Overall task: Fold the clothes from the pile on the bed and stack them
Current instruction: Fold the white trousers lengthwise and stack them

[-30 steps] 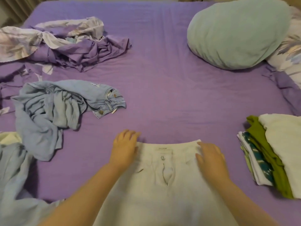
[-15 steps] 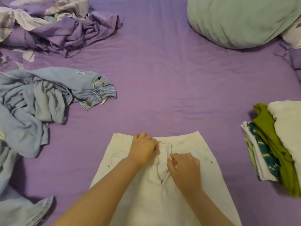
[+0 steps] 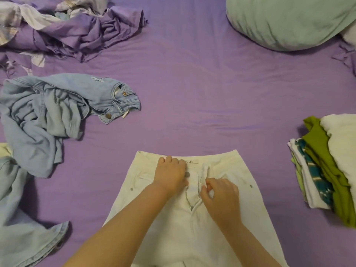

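Beneath both grips, white trousers (image 3: 192, 218) lie flat on the bed (image 3: 192, 93), waistband away from me, legs running toward me. My left hand (image 3: 170, 175) pinches the fly's left edge; my right hand (image 3: 220, 195), equally near, pinches the right.

White trousers (image 3: 173, 228) lie flat under both hands, fly open, with crumpled light-blue jeans (image 3: 48, 112) well to the left of the left hand and a stack of folded clothes (image 3: 327, 170) right of the right hand.
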`<state>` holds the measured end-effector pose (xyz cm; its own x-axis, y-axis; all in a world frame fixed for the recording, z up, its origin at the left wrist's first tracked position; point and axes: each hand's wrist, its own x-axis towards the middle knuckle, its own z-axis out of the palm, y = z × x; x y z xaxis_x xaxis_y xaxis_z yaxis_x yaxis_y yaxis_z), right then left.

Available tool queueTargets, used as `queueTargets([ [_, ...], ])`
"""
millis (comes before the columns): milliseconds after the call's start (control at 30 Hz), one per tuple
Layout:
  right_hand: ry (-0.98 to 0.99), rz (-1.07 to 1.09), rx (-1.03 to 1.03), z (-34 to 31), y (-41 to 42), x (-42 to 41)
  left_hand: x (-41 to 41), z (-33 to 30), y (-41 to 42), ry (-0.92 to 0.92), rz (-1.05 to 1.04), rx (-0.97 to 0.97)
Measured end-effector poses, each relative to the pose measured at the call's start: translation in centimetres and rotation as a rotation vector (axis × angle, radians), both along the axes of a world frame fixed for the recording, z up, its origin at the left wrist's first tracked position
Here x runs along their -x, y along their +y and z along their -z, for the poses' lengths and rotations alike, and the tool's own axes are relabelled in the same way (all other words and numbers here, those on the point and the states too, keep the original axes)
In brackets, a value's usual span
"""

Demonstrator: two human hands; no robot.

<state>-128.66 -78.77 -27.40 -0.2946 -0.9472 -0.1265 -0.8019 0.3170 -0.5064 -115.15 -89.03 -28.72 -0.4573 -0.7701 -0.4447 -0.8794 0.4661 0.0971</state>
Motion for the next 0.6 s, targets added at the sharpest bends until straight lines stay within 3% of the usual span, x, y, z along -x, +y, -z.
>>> queueTargets([
  [167, 0.013, -0.011, -0.01, 0.0, 0.2, 0.1, -0.3, -0.2, 0.0, 0.015, -0.003, -0.025],
  [300, -0.002, -0.029, 0.022, -0.2, 0.5, 0.1, -0.9, 0.0, 0.5, 0.118, 0.029, 0.025],
  [467, -0.096, -0.006, 0.085, 0.0, 0.3, 0.2, -1.3, -0.1, 0.1, 0.272, -0.097, 0.115],
  [600, -0.207, -0.109, 0.047, 0.8, 0.9, 0.1, -1.0, 0.2, 0.4, 0.212, -0.111, 0.178],
])
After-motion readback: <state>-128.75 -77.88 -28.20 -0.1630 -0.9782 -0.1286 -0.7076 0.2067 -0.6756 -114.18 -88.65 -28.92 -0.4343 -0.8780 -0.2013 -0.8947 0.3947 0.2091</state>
